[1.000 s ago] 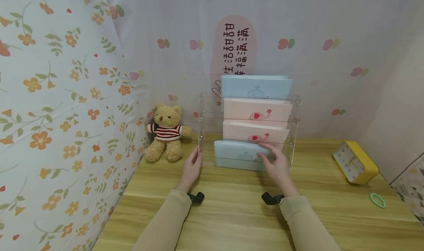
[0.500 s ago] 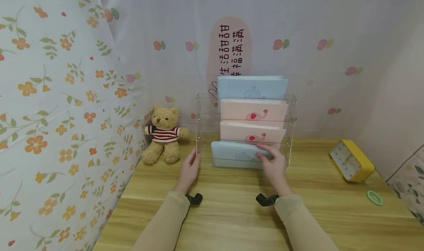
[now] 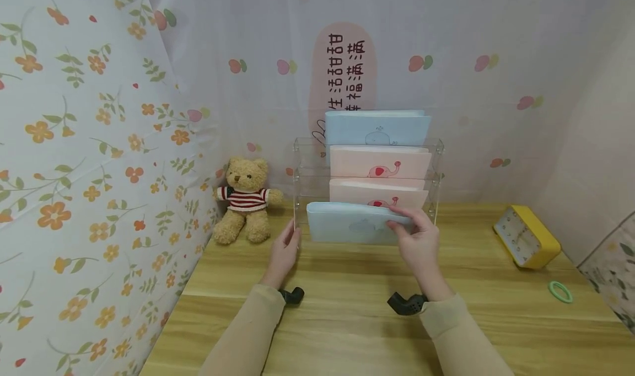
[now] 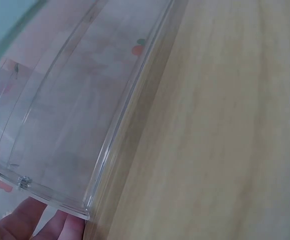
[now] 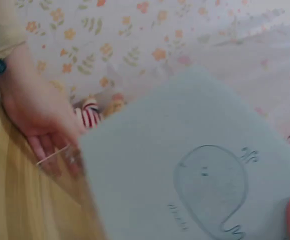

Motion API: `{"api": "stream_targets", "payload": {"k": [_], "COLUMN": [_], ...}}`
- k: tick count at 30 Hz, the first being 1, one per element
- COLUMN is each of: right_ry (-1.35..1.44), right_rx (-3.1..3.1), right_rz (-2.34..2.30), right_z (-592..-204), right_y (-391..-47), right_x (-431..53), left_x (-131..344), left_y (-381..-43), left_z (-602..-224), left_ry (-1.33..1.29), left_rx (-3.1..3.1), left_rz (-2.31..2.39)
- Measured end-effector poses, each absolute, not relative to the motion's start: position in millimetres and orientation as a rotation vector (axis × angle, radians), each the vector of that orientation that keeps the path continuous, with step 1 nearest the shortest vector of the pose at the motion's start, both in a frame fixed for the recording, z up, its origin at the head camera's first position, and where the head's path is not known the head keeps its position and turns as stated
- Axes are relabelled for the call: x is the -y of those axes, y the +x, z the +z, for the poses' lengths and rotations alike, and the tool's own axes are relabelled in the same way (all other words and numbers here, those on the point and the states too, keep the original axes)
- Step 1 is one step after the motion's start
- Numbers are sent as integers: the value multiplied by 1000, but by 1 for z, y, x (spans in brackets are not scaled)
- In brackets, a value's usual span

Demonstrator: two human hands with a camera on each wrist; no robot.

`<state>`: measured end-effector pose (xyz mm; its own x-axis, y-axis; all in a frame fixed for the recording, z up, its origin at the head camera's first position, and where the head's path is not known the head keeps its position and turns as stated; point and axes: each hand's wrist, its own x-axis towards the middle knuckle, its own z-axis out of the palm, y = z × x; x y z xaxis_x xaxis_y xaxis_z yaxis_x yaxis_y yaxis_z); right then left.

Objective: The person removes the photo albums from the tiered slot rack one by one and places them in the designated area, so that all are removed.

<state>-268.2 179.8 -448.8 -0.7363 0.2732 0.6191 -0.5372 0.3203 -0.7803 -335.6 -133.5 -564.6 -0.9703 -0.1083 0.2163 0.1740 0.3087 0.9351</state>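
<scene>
Nearest to me are my two beige sleeves (image 3: 238,334), and a black device (image 3: 292,296) sits at each wrist, above the wooden table (image 3: 347,332). At my right side, a small green ring (image 3: 563,300) lies flat on this table.

My left hand (image 3: 284,257) grips the left side wall of a clear rack (image 3: 296,199); the thumb is on one face of the wall and the fingers are on the other. My right hand (image 3: 420,252) pinches a pale blue folder (image 3: 342,224) at its upper right corner, with the thumb on the front face. This folder, which carries a drawing of a whale (image 5: 212,187), is in front of the lowest part of the rack, and I cannot tell whether its bottom edge touches anything.

Farther right stands a yellow alarm clock (image 3: 543,243), turned at an angle. Behind the held folder, two pink folders (image 3: 352,161) with red elephants stand in the rack, one above the other, and another blue folder (image 3: 352,128) rises at the back. A teddy bear (image 3: 246,199) in a striped sweater sits to the left, near the patterned cloth (image 3: 446,117).
</scene>
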Motion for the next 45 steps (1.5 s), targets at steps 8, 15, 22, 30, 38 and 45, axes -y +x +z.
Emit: {"api": "stream_targets", "payload": {"k": [8,15,22,30,38,45], "right_ry": [217,176,225,453,676,706], "right_rx": [2377,2678,2739,2847,2931,3004], "right_rz": [1523,1633,1621,1338,1170,1033], "right_z": [-431,-448,-455,-452,-450,-448], "right_y": [-253,-262,-264,-264,-262,-259], "right_x": [-182,-187,-196,-210,-225,-236], "left_x": [134,135,135,134,133,132], "left_y": [-337,-336,-335,-335,-332,-331], "left_z": [-560,-561,-562,-564,-561,-561], "left_ry": [-62,-87,-77,-68,-92,-84], "left_rx": [2301,2294,2330,2317,2306,2294], "left_rz": [-1795,-1788,-1748,-1747,-1768,-1795]}}
